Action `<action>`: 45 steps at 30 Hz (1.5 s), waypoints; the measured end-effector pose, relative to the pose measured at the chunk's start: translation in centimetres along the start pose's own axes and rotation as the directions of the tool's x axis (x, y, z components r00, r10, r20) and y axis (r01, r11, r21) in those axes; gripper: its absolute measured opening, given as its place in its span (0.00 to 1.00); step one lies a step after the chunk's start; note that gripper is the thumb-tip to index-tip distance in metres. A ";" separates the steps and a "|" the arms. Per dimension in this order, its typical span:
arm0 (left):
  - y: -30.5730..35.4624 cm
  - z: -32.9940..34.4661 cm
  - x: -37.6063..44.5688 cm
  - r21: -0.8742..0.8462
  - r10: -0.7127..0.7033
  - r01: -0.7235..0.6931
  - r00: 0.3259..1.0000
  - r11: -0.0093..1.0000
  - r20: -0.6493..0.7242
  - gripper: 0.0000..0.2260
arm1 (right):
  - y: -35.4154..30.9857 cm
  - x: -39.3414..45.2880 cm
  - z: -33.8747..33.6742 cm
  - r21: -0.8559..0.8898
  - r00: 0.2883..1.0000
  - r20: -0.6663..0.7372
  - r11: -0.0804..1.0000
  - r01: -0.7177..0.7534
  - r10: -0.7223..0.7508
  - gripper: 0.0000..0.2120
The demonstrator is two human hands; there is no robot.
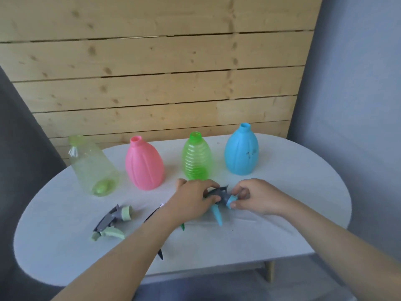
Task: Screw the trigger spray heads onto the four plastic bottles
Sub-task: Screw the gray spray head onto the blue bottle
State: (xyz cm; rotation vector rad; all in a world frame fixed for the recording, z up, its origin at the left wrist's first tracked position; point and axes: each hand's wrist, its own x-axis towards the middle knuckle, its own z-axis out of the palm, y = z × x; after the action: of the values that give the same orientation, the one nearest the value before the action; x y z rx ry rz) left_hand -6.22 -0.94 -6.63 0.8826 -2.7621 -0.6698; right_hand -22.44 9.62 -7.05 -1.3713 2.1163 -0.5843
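Both hands, left and right, grip a blue-collared spray head just above the worktop; four open bottles stand behind, apparently uncapped.

A pale oval table stands before a pine-plank wall, grey curtains flanking.

Looking like home room or small staged corner, not workshop. Pale pine plank wall filling 12 o'clock. Grey curtain hanging at 9 o'clock, grey-blue wall rising at 3 o'clock. Small oval white worktop standing on light wooden leg at 5 o'clock. Soft daylight falling.
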 end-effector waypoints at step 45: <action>-3.8 -6.1 -4.3 -0.850 -0.405 0.133 0.909 0.510 -0.101 0.14 | 3.0 -1.7 -5.9 0.198 0.954 -0.267 0.961 0.192 -0.135 0.38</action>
State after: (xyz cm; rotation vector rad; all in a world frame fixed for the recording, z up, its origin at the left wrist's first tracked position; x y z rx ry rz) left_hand 1.01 -3.44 -3.07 1.0365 -1.6618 -1.5773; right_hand -27.76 12.73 -4.10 -1.4146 2.0616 -1.0805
